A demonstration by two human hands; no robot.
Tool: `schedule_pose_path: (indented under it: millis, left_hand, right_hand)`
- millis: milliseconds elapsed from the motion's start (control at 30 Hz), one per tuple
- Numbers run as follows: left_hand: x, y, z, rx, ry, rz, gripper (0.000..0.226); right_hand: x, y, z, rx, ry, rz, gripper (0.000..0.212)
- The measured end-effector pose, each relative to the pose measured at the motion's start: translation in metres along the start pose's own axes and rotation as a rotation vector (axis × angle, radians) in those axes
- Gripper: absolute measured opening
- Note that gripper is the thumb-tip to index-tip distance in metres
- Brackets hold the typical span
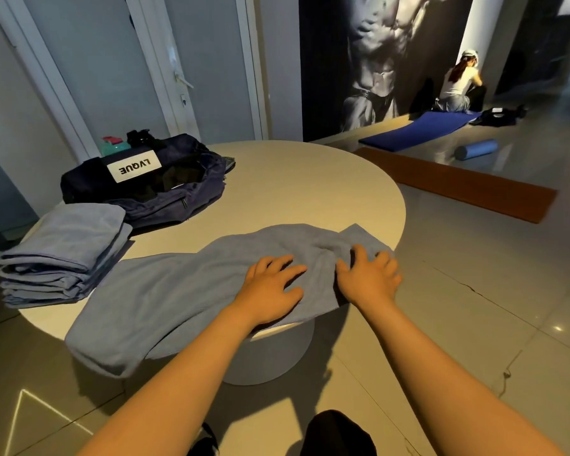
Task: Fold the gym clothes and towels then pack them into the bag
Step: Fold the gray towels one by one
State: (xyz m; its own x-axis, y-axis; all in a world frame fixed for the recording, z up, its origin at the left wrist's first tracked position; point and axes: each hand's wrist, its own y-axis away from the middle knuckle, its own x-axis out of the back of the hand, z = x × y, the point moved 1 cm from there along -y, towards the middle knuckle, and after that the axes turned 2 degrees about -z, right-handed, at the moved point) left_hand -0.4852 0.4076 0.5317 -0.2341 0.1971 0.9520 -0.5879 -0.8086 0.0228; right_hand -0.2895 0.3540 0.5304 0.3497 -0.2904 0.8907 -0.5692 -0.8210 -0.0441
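Note:
A long blue-grey towel (165, 291) lies spread across the near side of the round table (293, 185), its left end hanging over the edge. My left hand (272, 286) rests flat on the towel with fingers spread. Just to its right, my right hand (367, 274) presses on the towel's rumpled right end, fingers slightly bent. A stack of folded blue-grey towels (63, 255) sits at the table's left edge. Behind it stands a dark navy gym bag (165, 189) with a white label, its top open.
A teal water bottle (114, 146) stands behind the bag. On the floor to the right lie a brown mat (468, 189), a blue mat (418, 130) and a blue foam roller (476, 149). A person sits on the floor at the far right by the wall.

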Motion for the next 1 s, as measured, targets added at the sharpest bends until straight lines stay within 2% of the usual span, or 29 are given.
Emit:
schedule_pose_path:
  millis: [100,167,200,233,300,367,433,467,500,533,600,633,667,733,800,867,1000]
  left_hand:
    - [-0.002,-0.008,0.013,-0.034,-0.018,-0.025,0.057]
    - [-0.004,-0.021,0.024,-0.041,0.063,-0.060,0.055]
    - [-0.005,-0.027,0.030,-0.031,0.211,-0.058,0.052]
    - [-0.004,-0.031,0.036,-0.001,0.464,-0.037,0.048]
    - [0.002,-0.035,0.045,0.097,1.088,0.108,0.040]
    - [0.017,-0.036,0.043,0.196,1.499,0.333,0.036]
    - [0.030,-0.032,0.027,0.266,1.626,0.434,0.036]
    - [0.036,-0.029,0.016,0.292,1.608,0.429,0.036]
    - [0.039,-0.025,0.003,0.328,1.541,0.422,0.034]
    - [0.041,-0.019,-0.011,0.373,1.438,0.446,0.032]
    - [0.050,-0.004,-0.040,0.443,1.229,0.572,0.028]
    - [0.056,0.006,-0.052,0.472,1.137,0.628,0.027]
    - [0.062,0.016,-0.063,0.502,1.041,0.638,0.027]
    - [0.063,0.032,-0.087,0.543,0.735,0.546,0.026]
    - [0.058,0.047,-0.100,0.534,0.401,0.454,0.024]
    - [0.054,0.055,-0.102,0.522,0.348,0.432,0.029]
    - [0.044,0.048,-0.092,0.478,0.431,0.307,0.062]
  right_hand:
    - [0.006,-0.005,0.006,0.071,-0.002,0.028,0.026]
    - [0.010,-0.012,-0.002,0.132,-0.132,0.122,0.027]
    - [0.014,-0.015,-0.009,0.172,-0.216,0.184,0.028]
    - [0.018,-0.015,-0.018,0.227,-0.307,0.249,0.031]
    - [0.025,-0.013,-0.041,0.397,-0.467,0.319,0.037]
    - [0.027,-0.006,-0.064,0.594,-0.561,0.183,0.042]
    - [0.025,0.010,-0.081,0.727,-0.567,-0.139,0.047]
    - [0.022,0.016,-0.084,0.763,-0.577,-0.232,0.048]
    - [0.017,0.020,-0.084,0.782,-0.614,-0.211,0.049]
    - [0.010,0.021,-0.081,0.771,-0.641,-0.110,0.047]
    - [-0.008,0.020,-0.073,0.702,-0.519,0.104,0.042]
    - [-0.018,0.020,-0.071,0.657,-0.427,0.091,0.039]
    - [-0.027,0.020,-0.071,0.622,-0.351,0.004,0.037]
    - [-0.044,0.022,-0.074,0.623,-0.201,-0.176,0.036]
    - [-0.050,0.025,-0.078,0.644,-0.083,-0.235,0.042]
    - [-0.047,0.025,-0.085,0.629,0.013,-0.306,0.050]
    - [-0.039,0.021,-0.091,0.585,0.100,-0.370,0.051]
